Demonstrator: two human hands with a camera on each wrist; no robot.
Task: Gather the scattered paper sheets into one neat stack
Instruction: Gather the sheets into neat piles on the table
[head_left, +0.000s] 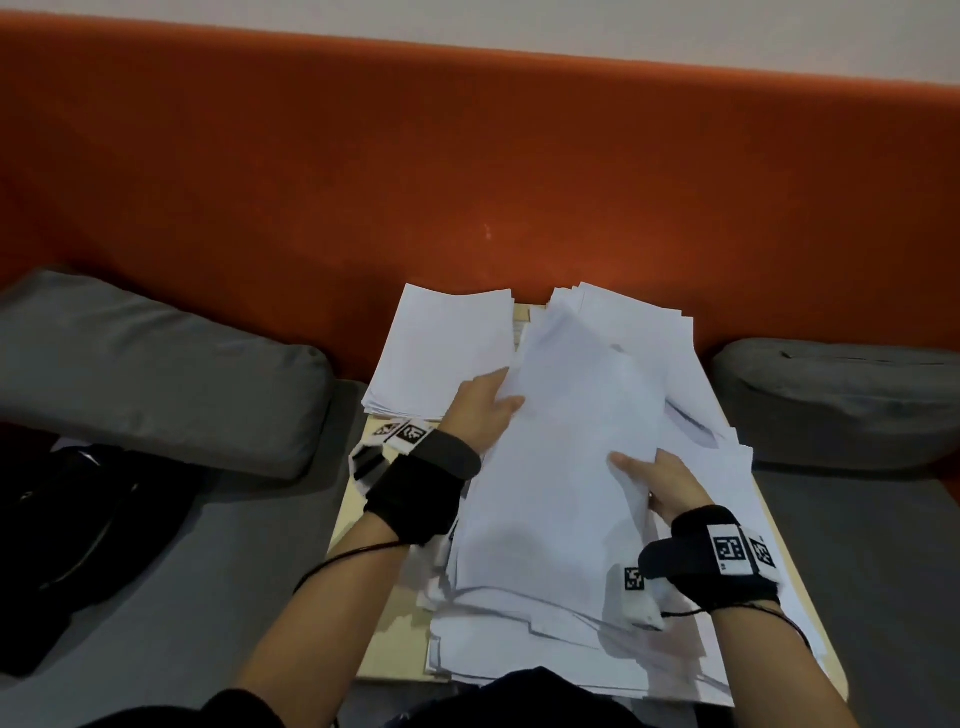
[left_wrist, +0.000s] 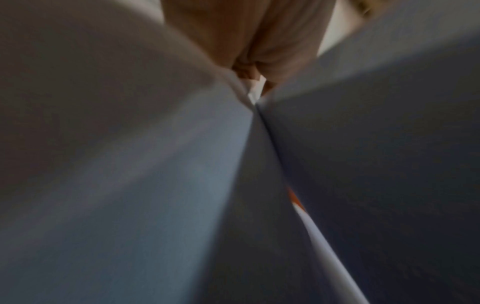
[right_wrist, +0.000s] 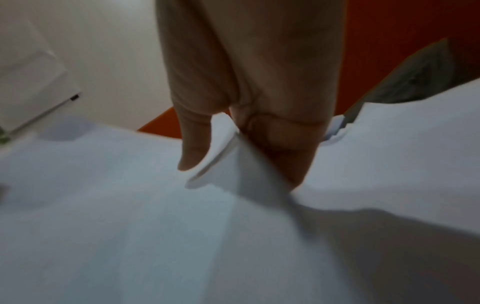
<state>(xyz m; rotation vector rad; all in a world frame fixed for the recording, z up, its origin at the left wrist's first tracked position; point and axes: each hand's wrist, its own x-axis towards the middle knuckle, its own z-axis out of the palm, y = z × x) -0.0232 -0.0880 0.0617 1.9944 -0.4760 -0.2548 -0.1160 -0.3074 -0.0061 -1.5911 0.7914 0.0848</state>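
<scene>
Two hands, left hand and right hand, gripping lifted sheets' edges

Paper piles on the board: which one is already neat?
The small stack at the far left, beyond the left hand: its edges line up. The big pile both hands hold is fanned and skewed.

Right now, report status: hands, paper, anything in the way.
Left hand and right hand both grip the lifted bundle. Neat stack far left; loose sheets underneath still scattered. Nothing blocking.
</scene>
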